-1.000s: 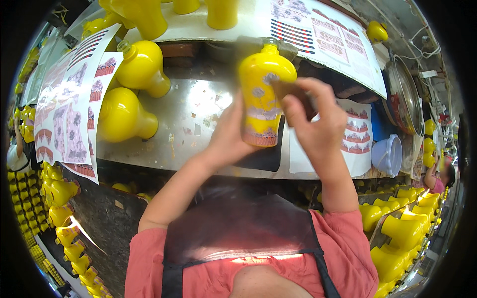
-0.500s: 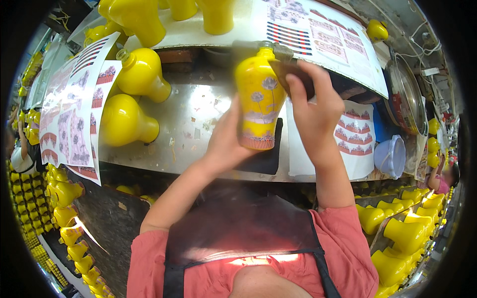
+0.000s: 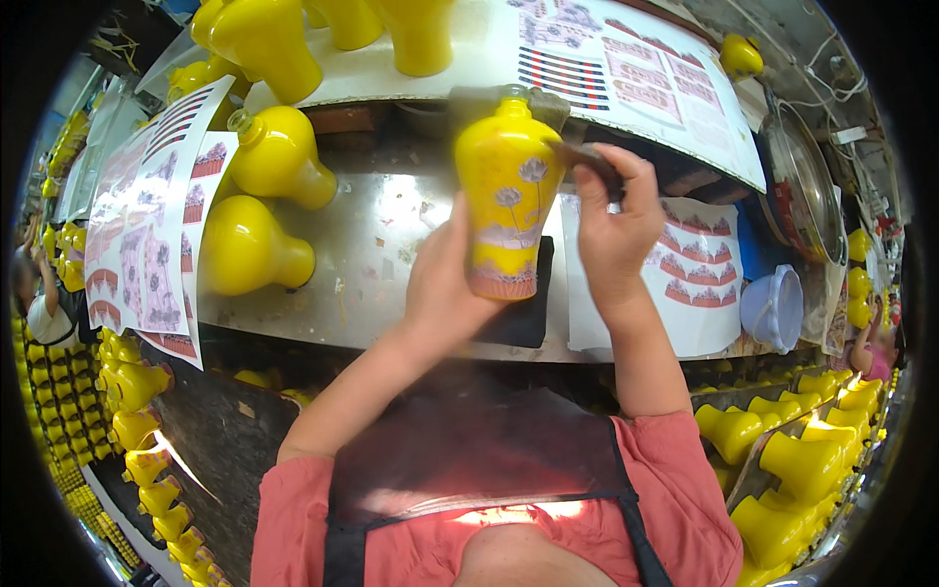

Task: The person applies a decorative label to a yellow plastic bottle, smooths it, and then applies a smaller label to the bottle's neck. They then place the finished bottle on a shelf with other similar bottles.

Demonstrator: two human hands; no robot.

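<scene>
A glossy yellow vase-shaped bottle stands upright above the worktop, its clear neck at the top. My left hand is closed around its lower left side. Purple-grey lotus flowers decorate its front, and a reddish patterned band runs round its base. In my right hand, a dark brown flat scraper-like piece is pinched between thumb and fingers. Its edge meets the bottle's right shoulder, or lies very near it; the contact is blurred. A black cloth or pad lies below the bottle.
Two yellow bottles lie at left beside hanging decal sheets. More bottles stand on the back shelf near another decal sheet. At right are a decal sheet, a lilac bucket and racked yellow bottles.
The scraper-like piece has turned from showing its broad face to a thin edge-on view, my right hand turning with it. The bottle has shifted slightly left, still in my left hand.
</scene>
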